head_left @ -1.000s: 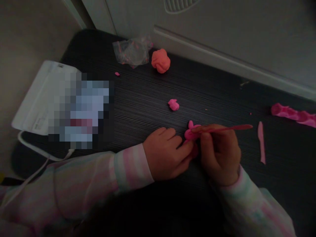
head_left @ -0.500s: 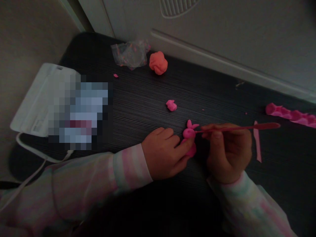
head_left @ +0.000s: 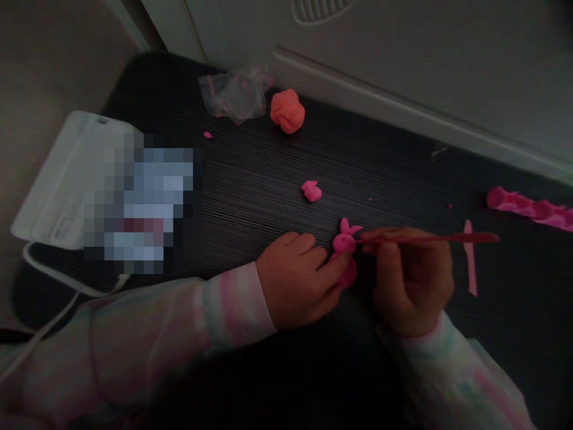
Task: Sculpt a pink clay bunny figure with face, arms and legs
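On a dark, fine-grooved counter (head_left: 250, 173), we see a pink clay rabbit-like figure (head_left: 344, 243) lying btwn the person's 2 hands, its two ear-like pieces pointing away from the wearer. The L hand (head_left: 293, 283) is nearer, in contact from the L w/ its index finger laid across the figure below the round head; its thumb is hidden, so we can't tell if the grip closes. The R hand (head_left: 414, 280), just R of the figure, pinches a slim pink modeling tool (head_left: 474, 237) btwn thumb & fingers.

The tool's long axis runs nearly level, L to R: thin tip at the head's R edge, broad paddle end out past the R hand. That tip-to-edge meeting is the key relation; we can't tell if the tip presses in.

Nearby, we note a small pink clay lump (head_left: 312, 191) just beyond the figure, an orange clay ball (head_left: 287, 111) farther back beside a clear plastic bag (head_left: 235, 95), & a pale pink clay knife (head_left: 471, 263) at R, partly under the paddle end in our view.
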Available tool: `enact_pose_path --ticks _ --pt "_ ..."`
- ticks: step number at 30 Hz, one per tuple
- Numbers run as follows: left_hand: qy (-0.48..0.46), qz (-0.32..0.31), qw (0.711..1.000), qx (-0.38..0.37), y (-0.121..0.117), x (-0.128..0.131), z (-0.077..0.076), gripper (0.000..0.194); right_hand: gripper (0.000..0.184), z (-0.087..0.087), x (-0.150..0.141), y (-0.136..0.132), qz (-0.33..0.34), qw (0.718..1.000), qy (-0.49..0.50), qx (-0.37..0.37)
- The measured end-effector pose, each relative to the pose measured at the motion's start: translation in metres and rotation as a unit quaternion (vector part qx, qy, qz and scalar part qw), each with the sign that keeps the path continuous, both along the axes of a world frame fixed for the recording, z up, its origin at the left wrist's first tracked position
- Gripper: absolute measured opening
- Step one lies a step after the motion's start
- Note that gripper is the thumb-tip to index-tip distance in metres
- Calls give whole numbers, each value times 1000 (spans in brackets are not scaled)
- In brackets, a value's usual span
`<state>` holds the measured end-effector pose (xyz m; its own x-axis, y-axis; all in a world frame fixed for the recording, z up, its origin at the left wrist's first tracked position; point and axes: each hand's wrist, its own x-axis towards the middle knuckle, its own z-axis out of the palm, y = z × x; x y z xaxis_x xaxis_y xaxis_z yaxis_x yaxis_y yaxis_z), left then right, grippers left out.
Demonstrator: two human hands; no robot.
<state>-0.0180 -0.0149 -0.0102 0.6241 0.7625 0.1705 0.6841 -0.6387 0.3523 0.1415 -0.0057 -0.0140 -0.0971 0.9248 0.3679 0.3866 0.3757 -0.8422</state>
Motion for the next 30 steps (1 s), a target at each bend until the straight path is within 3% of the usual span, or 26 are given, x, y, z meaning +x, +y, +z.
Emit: enact_pose_path --ticks 20,30 --pt "-3 -8 1000 8 1 -1 0 34 13 -2 3 -2 -15 997 -73 -28" --pt "4 2 1000 -4 0 1 2 35 14 1 2 -1 -1 998 -58 -18"
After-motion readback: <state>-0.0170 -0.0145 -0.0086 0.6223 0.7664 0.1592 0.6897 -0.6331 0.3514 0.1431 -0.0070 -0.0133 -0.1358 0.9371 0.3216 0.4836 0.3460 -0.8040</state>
